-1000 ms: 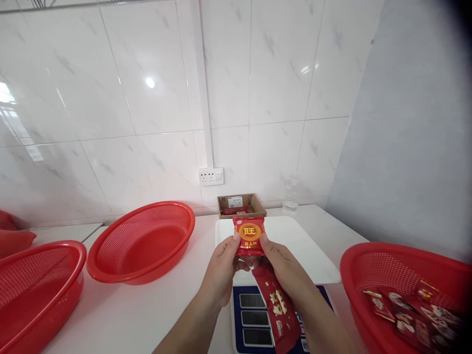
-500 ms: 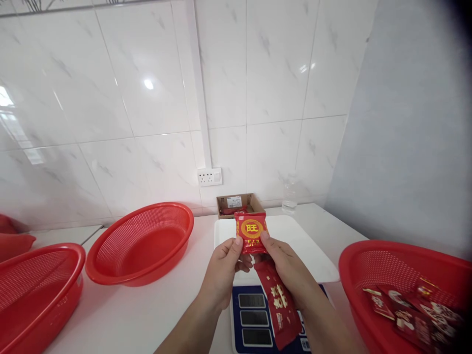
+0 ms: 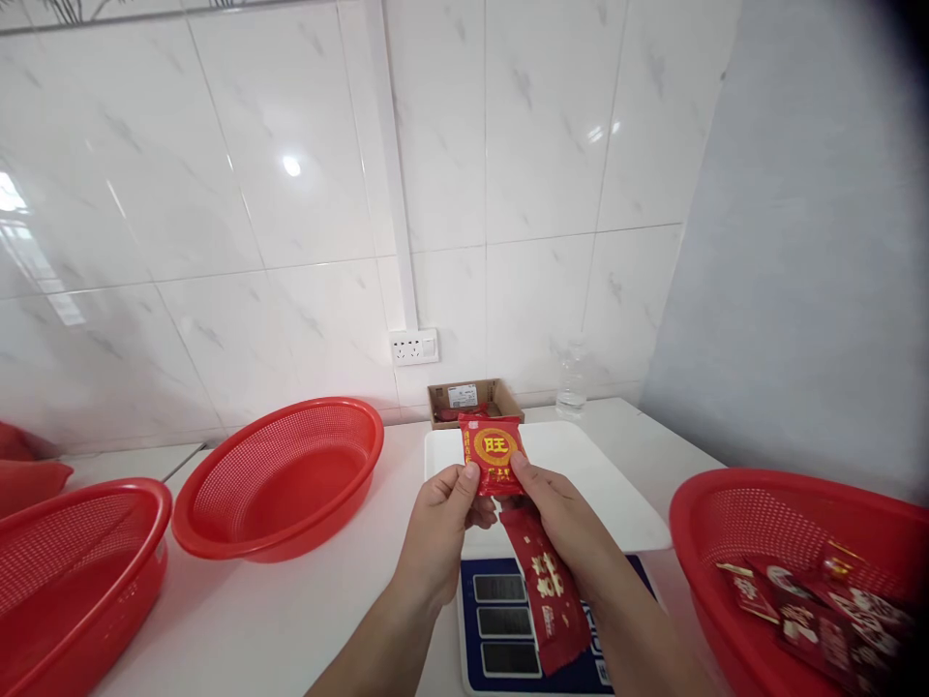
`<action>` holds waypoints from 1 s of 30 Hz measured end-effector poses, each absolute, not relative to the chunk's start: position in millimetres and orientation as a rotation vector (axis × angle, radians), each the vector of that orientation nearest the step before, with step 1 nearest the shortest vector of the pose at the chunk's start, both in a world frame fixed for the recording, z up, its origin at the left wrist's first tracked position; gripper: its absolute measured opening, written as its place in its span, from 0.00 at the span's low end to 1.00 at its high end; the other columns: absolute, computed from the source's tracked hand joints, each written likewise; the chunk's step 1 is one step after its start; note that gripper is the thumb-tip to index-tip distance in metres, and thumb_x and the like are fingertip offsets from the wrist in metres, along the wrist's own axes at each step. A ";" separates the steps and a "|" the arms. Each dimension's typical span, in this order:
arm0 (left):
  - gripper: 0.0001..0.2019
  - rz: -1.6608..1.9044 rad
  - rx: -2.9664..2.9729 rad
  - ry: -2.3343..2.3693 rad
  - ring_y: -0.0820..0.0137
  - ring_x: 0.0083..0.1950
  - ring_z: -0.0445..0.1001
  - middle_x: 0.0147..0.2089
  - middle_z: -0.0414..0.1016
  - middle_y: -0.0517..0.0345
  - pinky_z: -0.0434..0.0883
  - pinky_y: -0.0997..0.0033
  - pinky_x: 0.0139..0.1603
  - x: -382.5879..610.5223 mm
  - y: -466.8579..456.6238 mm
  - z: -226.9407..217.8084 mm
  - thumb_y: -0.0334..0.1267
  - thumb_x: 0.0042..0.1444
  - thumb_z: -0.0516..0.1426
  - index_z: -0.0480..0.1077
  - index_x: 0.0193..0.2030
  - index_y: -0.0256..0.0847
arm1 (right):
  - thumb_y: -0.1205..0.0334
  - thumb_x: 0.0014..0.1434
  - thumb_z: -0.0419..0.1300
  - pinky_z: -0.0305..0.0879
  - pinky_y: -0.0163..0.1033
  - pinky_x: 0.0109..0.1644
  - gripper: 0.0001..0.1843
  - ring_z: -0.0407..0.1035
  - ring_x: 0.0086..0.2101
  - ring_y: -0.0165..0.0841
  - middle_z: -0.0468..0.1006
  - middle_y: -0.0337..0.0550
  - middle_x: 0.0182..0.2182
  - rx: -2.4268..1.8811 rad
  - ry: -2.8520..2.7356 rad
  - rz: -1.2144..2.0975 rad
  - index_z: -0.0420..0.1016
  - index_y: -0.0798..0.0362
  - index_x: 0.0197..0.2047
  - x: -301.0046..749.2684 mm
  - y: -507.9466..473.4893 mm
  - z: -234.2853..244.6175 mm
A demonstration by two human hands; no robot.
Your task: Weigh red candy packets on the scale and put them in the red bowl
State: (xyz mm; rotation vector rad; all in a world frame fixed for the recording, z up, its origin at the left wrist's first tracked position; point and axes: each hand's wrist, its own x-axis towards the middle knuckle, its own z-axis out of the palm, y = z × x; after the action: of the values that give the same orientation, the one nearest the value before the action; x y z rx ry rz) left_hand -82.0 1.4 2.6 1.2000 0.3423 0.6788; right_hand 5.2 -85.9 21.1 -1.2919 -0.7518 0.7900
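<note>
While both thumbs are pinching the small square red foil packet (image 3: 492,453) upright above the white scale's (image 3: 616,503) near edge, we are reading its face: left hand (image 3: 439,532) gripping one lower corner, right hand (image 3: 566,537) the other, also trapping a long red sachet (image 3: 546,600) underneath.

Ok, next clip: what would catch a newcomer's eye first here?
Dead centre, the left hand and right hand pinch a small red packet with a gold emblem above the white scale platform; a longer red packet hangs from the right hand over the scale's blue display panel. Around them stand bright red mesh baskets: two empty ones at left, and one at right holding more red packets.
</note>
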 end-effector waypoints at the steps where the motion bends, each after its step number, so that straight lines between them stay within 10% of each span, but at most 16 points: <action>1: 0.19 0.677 1.196 0.344 0.76 0.23 0.61 0.22 0.65 0.61 0.59 0.76 0.28 -82.0 1.4 2.7 0.52 0.49 0.58 0.64 0.25 0.36 | 0.32 0.48 0.49 0.59 0.35 0.29 0.31 0.66 0.24 0.31 0.76 0.43 0.26 -1.292 -0.749 0.793 0.68 0.54 0.25 5.6 -85.8 20.8; 15: 0.19 0.637 1.190 0.337 0.76 0.25 0.61 0.25 0.66 0.59 0.60 0.76 0.28 -82.5 1.2 4.8 0.53 0.49 0.58 0.66 0.28 0.35 | 0.42 0.51 0.56 0.61 0.35 0.29 0.22 0.67 0.26 0.32 0.76 0.39 0.28 -1.300 -0.658 0.748 0.70 0.53 0.37 6.3 -86.3 21.8; 24: 0.24 0.820 1.380 0.236 0.65 0.55 0.62 0.57 0.60 0.53 0.65 0.67 0.50 -87.5 -4.5 8.7 0.45 0.54 0.56 0.56 0.57 0.50 | 0.49 0.56 0.52 0.64 0.38 0.34 0.19 0.68 0.32 0.34 0.74 0.42 0.38 -1.606 -0.865 0.137 0.69 0.49 0.48 1.2 -83.9 14.4; 30: 0.22 0.678 1.112 0.142 0.62 0.50 0.68 0.51 0.69 0.50 0.66 0.62 0.50 -90.6 -2.8 12.5 0.47 0.57 0.54 0.61 0.56 0.43 | 0.55 0.55 0.54 0.65 0.37 0.30 0.25 0.63 0.24 0.29 0.73 0.39 0.35 -1.650 -1.129 0.265 0.62 0.47 0.56 -11.5 -84.7 12.1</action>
State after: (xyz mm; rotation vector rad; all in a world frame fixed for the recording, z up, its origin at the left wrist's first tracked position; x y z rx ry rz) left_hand -90.6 -2.8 12.5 1.1122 0.1416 0.6782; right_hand -11.5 -84.7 12.1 -1.6497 -1.1285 0.2651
